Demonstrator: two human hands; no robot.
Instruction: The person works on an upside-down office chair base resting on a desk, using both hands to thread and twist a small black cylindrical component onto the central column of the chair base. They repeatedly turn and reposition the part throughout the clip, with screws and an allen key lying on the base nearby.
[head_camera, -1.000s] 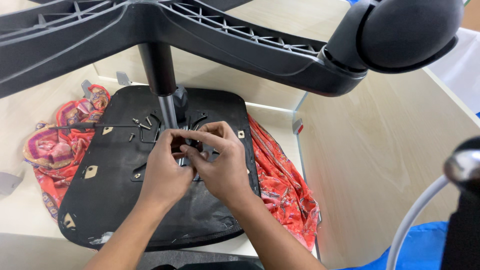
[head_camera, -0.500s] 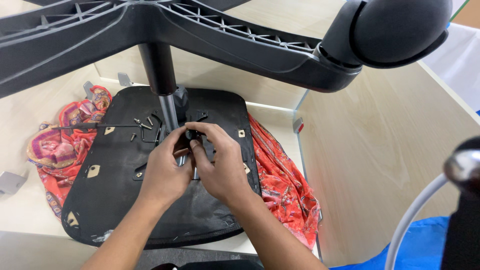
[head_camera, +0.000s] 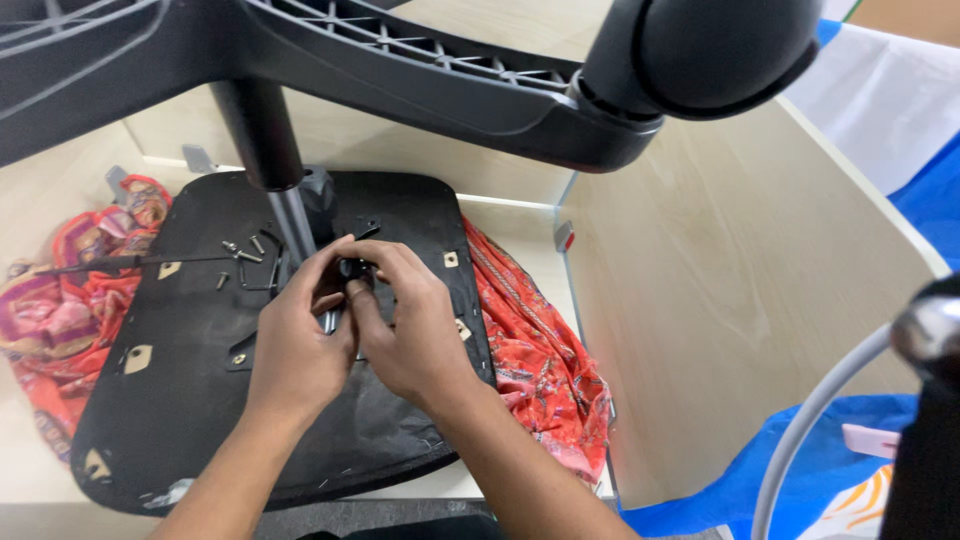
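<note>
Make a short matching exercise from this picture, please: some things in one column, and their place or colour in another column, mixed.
Things:
1. patterned cloth
2. loose screws
3. chair base arm
4. hands

Descriptions:
A. dark grey, overhead
B. red, under the seat underside
C. together at the middle of the seat underside
D. small, lying left of the post

Pairs: 1-B, 2-D, 3-A, 4-C

Left hand (head_camera: 300, 345) and right hand (head_camera: 405, 330) shifted slightly up seat underside (head_camera: 200, 400) — fingertips closer to metal post (head_camera: 297, 232).

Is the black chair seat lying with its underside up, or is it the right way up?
Underside up. The seat lies flat on the red patterned cloth, mounting holes and loose screws showing on top.
</note>
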